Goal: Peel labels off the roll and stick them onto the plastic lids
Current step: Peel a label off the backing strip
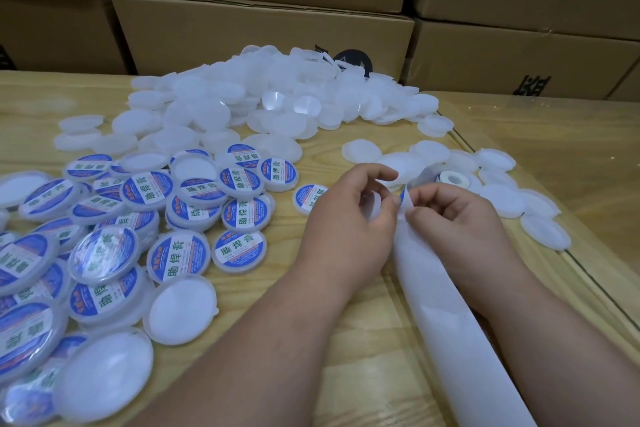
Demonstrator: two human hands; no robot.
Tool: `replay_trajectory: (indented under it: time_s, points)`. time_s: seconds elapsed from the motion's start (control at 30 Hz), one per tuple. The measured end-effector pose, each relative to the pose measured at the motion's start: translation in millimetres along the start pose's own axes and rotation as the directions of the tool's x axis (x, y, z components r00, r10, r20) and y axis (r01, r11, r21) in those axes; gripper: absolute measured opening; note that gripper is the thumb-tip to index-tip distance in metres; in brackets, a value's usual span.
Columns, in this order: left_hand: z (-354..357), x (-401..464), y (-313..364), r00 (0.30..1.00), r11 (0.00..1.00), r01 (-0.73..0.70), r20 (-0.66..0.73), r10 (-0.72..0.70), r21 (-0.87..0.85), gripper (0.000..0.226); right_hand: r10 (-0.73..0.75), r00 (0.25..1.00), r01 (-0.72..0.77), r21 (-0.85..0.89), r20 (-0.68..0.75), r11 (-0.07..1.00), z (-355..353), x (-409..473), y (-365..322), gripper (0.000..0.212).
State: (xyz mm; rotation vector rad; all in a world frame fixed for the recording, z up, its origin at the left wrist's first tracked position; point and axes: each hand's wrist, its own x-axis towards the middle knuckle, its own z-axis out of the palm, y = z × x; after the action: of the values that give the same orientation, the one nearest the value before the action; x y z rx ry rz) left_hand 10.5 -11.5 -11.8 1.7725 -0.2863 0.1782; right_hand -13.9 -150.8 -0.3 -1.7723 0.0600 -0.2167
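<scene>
Where both hands pinch: blue-edged label [404, 199], half-peeled, w/ white backing.

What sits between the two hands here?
In the head view, the label and its white backing strip run between the left hand and the right hand.

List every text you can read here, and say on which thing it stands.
"助焊膏": large green characters on the blue and white labels stuck on the lids.
Small print on those labels: too small to read.
Black marks on the cardboard boxes: cut off, unreadable.
</scene>
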Motion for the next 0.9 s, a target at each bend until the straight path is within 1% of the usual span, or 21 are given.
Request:
replay_trajectory:
  time_s: [0.07, 0.17, 0.3, 0.37, 0.47, 0.5, 0.57, 0.67, 0.8, 0.9]
  points:
    - [0.0, -0.1, 0.5, 1.0, 1.0, 0.007, -0.013, -0.007, -0.007, 0.02, -0.012, 1.0, 0.012, 0.002, 0.002, 1.0, 0.1, 0.3, 0.6, 0.022]
    - [0.4, -0.8, 1.3, 1.0, 1.0, 0.008, 0.004, -0.008, -0.023, 0.015, -0.006, 1.0, 0.006, 0.061, 0.006, 0.998, 0.5, -0.1, 0.2, 0.022]
    - [0.7, -1.1, 1.4, 1.0, 1.0, -0.002, 0.03, 0.002, -0.023, 0.017, -0.009, 1.0, 0.007, 0.098, 0.014, 0.995, -1.7, 0.4, -1.6, 0.035]
    - [0.7, -1.2, 0.5, 1.0, 1.0, -0.006, 0.028, 0.007, -0.007, 0.017, -0.026, 0.999, 0.022, 0.117, 0.033, 0.993, -2.0, 0.9, -2.0, 0.029]
    - [0.5, -1.0, -0.3, 1.0, 1.0, -0.014, 0.018, 0.014, -0.009, 0.016, -0.06, 0.997, 0.051, 0.164, 0.05, 0.985, 0.2, 0.1, -2.8, 0.013]
    - [0.6, -1.0, -0.4, 1.0, 1.0, -0.016, 0.015, 0.016, -0.008, 0.017, -0.074, 0.996, 0.064, 0.171, 0.053, 0.983, 0.6, -0.2, -2.6, 0.011]
    - [1.0, -1.0, -0.6, 1.0, 1.0, -0.016, 0.003, 0.016, -0.001, 0.019, -0.091, 0.994, 0.081, 0.169, 0.052, 0.982, 1.4, -0.1, -2.2, 0.015]
    - [2.2, -0.6, -1.6, 0.999, 1.0, -0.009, -0.047, 0.008, -0.006, 0.021, -0.08, 0.996, 0.075, 0.134, 0.034, 0.988, 1.4, 0.8, -1.4, 0.03]
    - [0.1, 2.9, -1.6, 0.98, 0.99, 0.053, -0.185, -0.077, -0.134, 0.02, -0.011, 0.999, 0.005, 0.15, 0.038, 0.989, 0.0, 2.3, -0.4, 0.032]
    - [-3.1, 5.8, -0.9, 0.954, 0.966, 0.108, -0.248, -0.167, -0.236, 0.018, 0.005, 1.0, -0.009, 0.143, 0.029, 0.99, -1.6, 4.4, 1.5, 0.033]
